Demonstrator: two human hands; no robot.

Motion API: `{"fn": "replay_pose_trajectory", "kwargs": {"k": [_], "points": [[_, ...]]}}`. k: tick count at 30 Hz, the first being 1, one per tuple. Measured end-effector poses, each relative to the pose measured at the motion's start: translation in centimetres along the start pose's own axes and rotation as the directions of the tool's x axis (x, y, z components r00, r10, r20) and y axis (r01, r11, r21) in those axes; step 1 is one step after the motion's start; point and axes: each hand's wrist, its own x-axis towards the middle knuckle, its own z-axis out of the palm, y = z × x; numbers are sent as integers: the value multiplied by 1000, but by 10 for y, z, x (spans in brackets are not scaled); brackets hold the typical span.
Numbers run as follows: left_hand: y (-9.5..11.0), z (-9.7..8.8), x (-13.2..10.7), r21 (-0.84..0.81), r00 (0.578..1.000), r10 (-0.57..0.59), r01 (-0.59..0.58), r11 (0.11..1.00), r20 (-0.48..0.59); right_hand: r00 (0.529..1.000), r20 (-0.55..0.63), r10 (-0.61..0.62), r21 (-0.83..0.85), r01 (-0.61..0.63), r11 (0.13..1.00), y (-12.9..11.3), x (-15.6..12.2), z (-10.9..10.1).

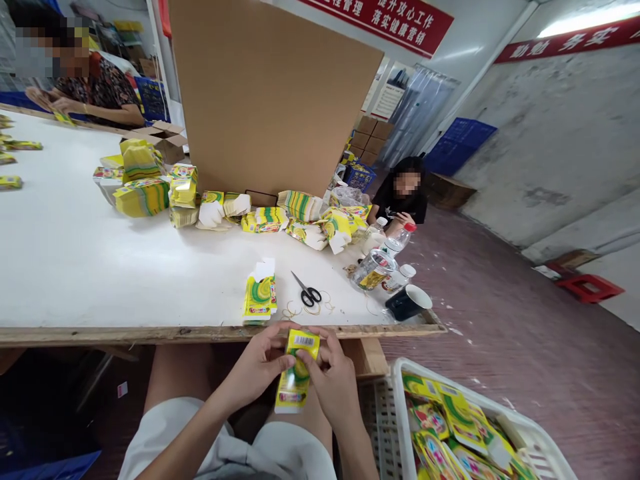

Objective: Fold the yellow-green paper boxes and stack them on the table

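Below the table's front edge I hold a small yellow and green printed carton [296,372] upright over my lap, barcode flap at the top. My left hand [260,363] grips its left side with fingers curled round it. My right hand [334,380] closes on its right side and top flap. A short stack of flat cartons [260,297] of the same print lies on the white table [75,260] just above my hands. Black scissors [307,291] and several rubber bands [293,310] lie beside that stack.
A white plastic basket [505,417] holding several made-up cartons stands at my right. Piles of flat cartons [143,197] line the table's far side before a large cardboard sheet [265,100]. A dark cup [407,302], jar and bottles crowd the right corner. Two other people sit beyond the table.
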Motion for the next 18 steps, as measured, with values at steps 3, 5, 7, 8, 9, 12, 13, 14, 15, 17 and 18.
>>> {"fn": "replay_pose_trajectory", "kwargs": {"k": [3, 5, 7, 8, 9, 12, 13, 14, 15, 17, 18], "points": [[-2, -2, 1, -47, 999, -37, 38, 998, 20, 999, -49, 3, 100, 2, 995, 3, -1, -1], [-4, -1, 0, -45, 998, -44, 46, 998, 51, 994, -105, 4, 257, 23, 966, 3, -5, -2], [-8, 3, 0, 4, 997, -50, 50, 999, 57, 990, -138, 12, 402, 45, 914, 2, -11, 0], [-11, 5, 0, 35, 996, -65, 63, 997, 56, 989, -145, 21, 450, 47, 892, 2, -14, 1], [-14, 8, 0, 67, 995, -86, 82, 994, 58, 986, -161, 36, 478, 46, 877, 4, -18, 3], [-26, 15, 2, 140, 987, -131, 117, 983, 90, 937, -325, 129, 498, 54, 866, 16, -30, 1], [-29, 16, 3, 160, 989, -114, 98, 982, 95, 891, -419, 176, 506, 68, 860, 24, -35, -4], [-32, 17, 4, 184, 993, -81, 64, 981, 87, 821, -524, 226, 511, 90, 855, 32, -41, -12], [-35, 16, 4, 211, 997, -38, 24, 977, 63, 731, -625, 275, 513, 119, 850, 41, -46, -22], [-36, 12, 6, 282, 999, 46, -37, 959, -24, 537, -767, 351, 509, 176, 843, 58, -56, -46], [-36, 10, 7, 324, 994, 79, -51, 945, -75, 464, -800, 379, 510, 194, 838, 66, -58, -57]]}}
